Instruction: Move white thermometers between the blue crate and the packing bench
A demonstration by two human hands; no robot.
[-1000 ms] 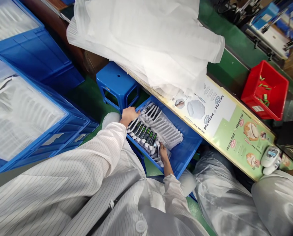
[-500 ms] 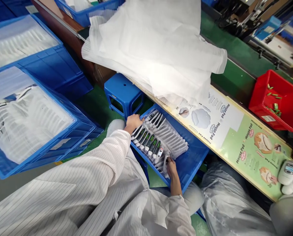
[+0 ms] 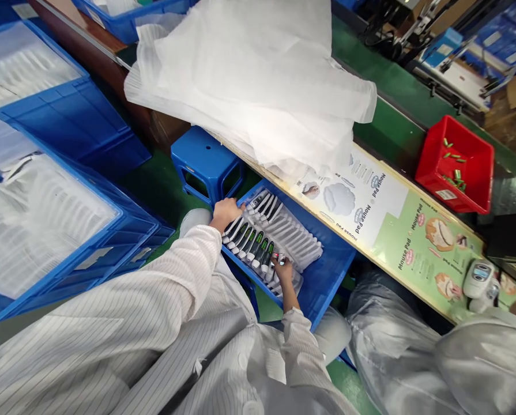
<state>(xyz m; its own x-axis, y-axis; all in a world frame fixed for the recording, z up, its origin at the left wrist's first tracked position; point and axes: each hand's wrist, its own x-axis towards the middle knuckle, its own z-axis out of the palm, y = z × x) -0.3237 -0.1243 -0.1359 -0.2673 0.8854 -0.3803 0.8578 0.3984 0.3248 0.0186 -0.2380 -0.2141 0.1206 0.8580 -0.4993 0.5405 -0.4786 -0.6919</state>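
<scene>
A blue bin (image 3: pixel 327 279) sits tilted at my lap, with rows of white-and-black handheld thermometers (image 3: pixel 258 245) lying in bubbled packing. Several show green in their open handles. My left hand (image 3: pixel 226 213) is curled over the bin's left corner, beside the end of the rows; its fingertips are partly hidden. In the near row, my right hand (image 3: pixel 283 271) has its fingers closed round a white thermometer (image 3: pixel 280 259) whose small display is lit and shows a red spot. The hand covers the lower part of that thermometer.
White foam sheets (image 3: pixel 258 75) are heaped on the bench beyond the bin. A red bin (image 3: pixel 460 193) holds green batteries. Two white thermometers (image 3: pixel 478 279) lie on the bench's right end, near another person's sleeve (image 3: pixel 482 357). A blue stool (image 3: pixel 206 153) and filled blue crates (image 3: pixel 93 225) stand left.
My right hand has moved up and left along the near row, from the thermometer at its end to the one beside it with the lit display. My left hand keeps its place at the corner.
</scene>
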